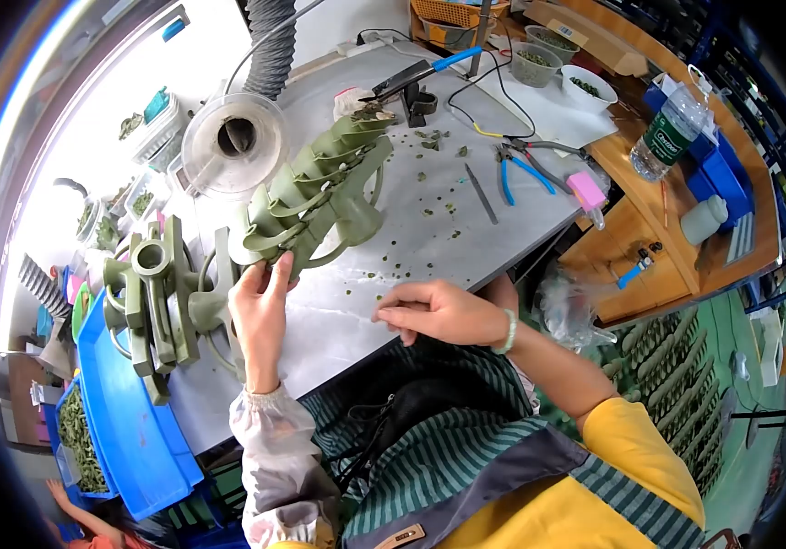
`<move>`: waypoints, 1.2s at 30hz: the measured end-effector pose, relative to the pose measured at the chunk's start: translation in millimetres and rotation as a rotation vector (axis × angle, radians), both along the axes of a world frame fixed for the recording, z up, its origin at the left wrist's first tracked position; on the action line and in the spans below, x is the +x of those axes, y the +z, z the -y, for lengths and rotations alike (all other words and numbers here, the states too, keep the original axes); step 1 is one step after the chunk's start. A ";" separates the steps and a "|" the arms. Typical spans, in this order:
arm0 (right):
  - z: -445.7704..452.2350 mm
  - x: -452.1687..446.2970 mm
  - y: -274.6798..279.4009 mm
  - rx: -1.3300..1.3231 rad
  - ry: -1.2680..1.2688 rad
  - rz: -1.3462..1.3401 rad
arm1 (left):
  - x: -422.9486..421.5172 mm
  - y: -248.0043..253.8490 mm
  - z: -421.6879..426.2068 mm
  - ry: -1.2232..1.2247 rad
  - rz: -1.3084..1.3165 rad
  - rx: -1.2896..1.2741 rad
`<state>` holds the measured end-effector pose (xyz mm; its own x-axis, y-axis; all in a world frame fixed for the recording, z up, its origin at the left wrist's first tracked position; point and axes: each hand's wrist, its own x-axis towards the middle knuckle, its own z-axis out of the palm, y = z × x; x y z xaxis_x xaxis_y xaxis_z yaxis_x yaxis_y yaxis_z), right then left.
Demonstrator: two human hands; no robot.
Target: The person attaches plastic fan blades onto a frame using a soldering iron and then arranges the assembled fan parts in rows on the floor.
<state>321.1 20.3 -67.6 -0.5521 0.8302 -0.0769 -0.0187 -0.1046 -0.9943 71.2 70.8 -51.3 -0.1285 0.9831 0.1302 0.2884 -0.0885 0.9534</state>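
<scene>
An olive-green moulded part [319,197] with a row of curved fins stands tilted over the grey worktable, its far end near a soldering iron [429,73] with a blue handle. My left hand [263,316] pinches the near lower end of this part between thumb and fingers. To the right of it, my right hand [443,314] hovers over the table's front edge, apart from the part. Its fingertips are pressed together; whatever they may hold is too small to make out. Small green scraps [429,212] are scattered on the tabletop beyond it.
More green parts [159,293] lie at the left beside a blue tray [127,412]. A clear round funnel [235,146] on a grey hose stands behind. Blue-handled pliers [525,174], tweezers [482,194] and a pink block [585,192] lie at right. A water bottle [672,133] stands on the wooden desk.
</scene>
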 end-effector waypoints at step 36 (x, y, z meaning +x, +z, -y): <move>-50.1 -99.1 -103.3 0.641 -1.022 0.315 | 125.9 -73.3 39.0 -1.120 0.105 -0.489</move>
